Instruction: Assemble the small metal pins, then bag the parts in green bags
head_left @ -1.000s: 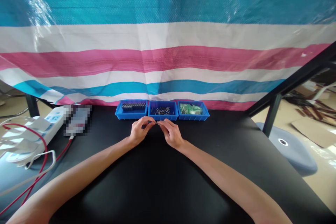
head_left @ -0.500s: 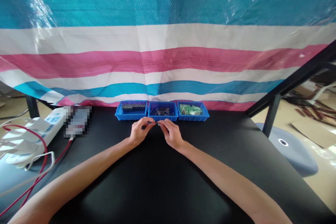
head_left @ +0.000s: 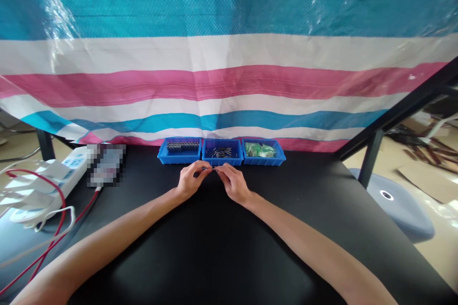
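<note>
In the head view, my left hand [head_left: 191, 181] is closed in a pinch around a thin, dark metal piece [head_left: 206, 168], mostly covered by the fingers. My right hand [head_left: 232, 182] pinches at the piece's right end, where a small shiny tip shows; whether this is a separate part I cannot tell. Both sets of fingertips almost meet, just in front of the middle blue bin [head_left: 223, 160], which holds loose slender metal pieces [head_left: 222, 152]. Short metal cylinders stand in rows in the left blue bin [head_left: 179, 158]. Green-and-clear plastic packets [head_left: 260, 149] lie in the right blue bin [head_left: 265, 160].
The bins stand along the back of the black table [head_left: 214, 248], against a striped tarp [head_left: 214, 86]. At left lie a white power strip [head_left: 77, 162] with plugs, a blurred-out device [head_left: 106, 164] and red and white cables. A grey stool [head_left: 397, 205] stands right of the table.
The fingertips have come slightly closer together, and less of the metal piece shows between them. The bins have stayed put; the whole view has shifted very slightly.
</note>
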### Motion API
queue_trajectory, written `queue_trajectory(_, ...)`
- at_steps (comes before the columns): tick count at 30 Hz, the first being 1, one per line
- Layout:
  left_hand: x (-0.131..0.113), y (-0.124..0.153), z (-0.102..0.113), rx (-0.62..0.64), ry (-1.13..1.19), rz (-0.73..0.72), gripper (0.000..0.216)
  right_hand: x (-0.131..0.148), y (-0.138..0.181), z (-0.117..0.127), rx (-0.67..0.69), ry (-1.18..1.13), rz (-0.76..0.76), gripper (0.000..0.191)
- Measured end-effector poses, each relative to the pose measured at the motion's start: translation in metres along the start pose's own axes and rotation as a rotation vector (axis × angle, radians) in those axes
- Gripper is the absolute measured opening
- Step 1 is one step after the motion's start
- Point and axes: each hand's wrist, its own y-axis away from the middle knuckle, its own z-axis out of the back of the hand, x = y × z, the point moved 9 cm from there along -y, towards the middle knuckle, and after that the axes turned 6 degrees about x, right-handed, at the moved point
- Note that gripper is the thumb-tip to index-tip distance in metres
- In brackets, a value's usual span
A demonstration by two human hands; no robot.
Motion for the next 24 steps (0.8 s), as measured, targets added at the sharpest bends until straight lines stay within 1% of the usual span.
queue_trajectory(12, 0.0025, 0.003, -0.001, 0.01, 0.037, -0.038, 0.007, 0.0009, 0.0015, -0.0024, 0.022, -0.008, 0.04, 0.024)
queue_trajectory(24, -0.0052, 0.0025, -0.0013, 0.022, 0.006, -0.132, 0.007, 0.0059, 0.0034, -0.0031, 0.028, 0.02, 0.085, 0.023)
